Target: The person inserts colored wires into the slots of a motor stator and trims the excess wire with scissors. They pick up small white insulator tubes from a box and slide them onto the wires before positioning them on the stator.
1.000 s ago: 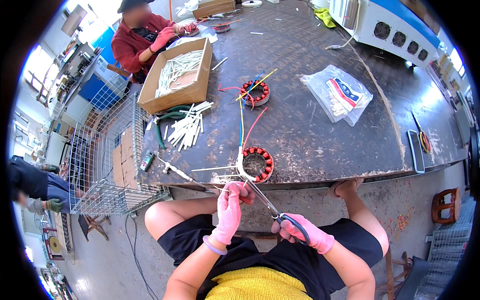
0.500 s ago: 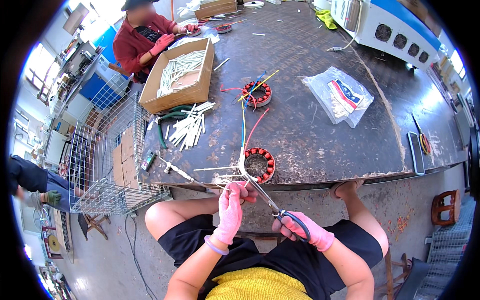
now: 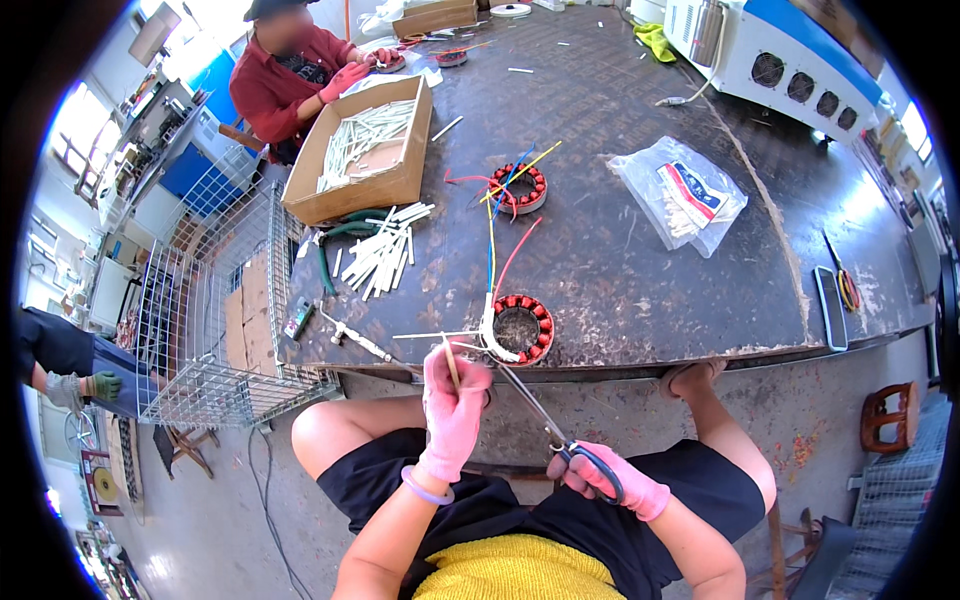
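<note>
My left hand (image 3: 454, 415), in a pink glove, pinches a short thin tan stick (image 3: 451, 364) just off the table's front edge. In my right hand (image 3: 615, 475), also pink-gloved, are dark-handled scissors (image 3: 533, 400), their tips pointing up-left at the table edge. Just beyond the tips lies a motor stator (image 3: 540, 325), a ring with red windings. White sleeving (image 3: 489, 325) covers the base of its leads, from which blue, yellow and red wires run away from me. Left of it, a thin pale strip (image 3: 430, 335) lies along the edge.
A second stator (image 3: 533, 200) lies farther back. To the left are loose white tubes (image 3: 385, 255), a cardboard box (image 3: 350, 200) of tubes and a small torch-like tool (image 3: 355, 340). A plastic bag (image 3: 650, 170) and more scissors (image 3: 848, 285) lie right. A co-worker (image 3: 285, 85) sits far left.
My left hand has drawn back slightly from the stator's leads and turned, with the stick now upright in it. The scissors stay in my right hand, nearly in place.
</note>
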A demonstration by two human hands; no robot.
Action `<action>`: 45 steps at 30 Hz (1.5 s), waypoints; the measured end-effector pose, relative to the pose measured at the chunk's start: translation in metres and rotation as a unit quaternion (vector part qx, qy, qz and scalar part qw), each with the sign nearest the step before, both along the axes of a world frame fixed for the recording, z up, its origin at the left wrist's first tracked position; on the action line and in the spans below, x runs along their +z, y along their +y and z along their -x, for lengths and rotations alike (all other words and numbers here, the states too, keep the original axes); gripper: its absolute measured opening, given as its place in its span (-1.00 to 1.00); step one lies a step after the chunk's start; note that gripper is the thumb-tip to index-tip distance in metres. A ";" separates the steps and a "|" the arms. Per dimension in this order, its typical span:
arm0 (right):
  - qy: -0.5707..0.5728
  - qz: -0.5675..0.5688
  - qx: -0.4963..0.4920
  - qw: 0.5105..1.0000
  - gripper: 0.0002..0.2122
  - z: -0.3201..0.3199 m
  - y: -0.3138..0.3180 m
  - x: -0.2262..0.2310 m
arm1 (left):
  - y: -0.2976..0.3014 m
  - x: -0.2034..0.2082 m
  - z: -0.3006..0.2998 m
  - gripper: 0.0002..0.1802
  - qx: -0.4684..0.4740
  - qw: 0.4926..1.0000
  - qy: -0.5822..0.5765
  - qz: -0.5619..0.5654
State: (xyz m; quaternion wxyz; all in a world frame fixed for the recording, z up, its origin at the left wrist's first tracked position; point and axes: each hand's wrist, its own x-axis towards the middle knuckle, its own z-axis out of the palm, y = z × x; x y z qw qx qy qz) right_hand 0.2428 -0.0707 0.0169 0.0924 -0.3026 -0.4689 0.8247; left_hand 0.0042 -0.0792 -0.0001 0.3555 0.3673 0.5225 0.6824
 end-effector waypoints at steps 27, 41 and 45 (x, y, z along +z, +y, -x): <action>-0.041 -0.042 -0.039 0.998 -0.68 0.042 0.001 0.000 | 0.010 -0.008 0.008 -0.63 0.048 0.988 -0.139 0.042; 0.001 -0.001 -0.099 0.995 -0.29 0.087 -0.017 -0.026 | 0.031 0.005 0.031 -0.59 -0.003 0.976 -0.196 0.091; -0.010 -0.008 -0.119 0.993 -0.28 0.095 -0.018 -0.022 | 0.030 -0.003 0.033 -0.61 -0.015 0.975 -0.207 0.084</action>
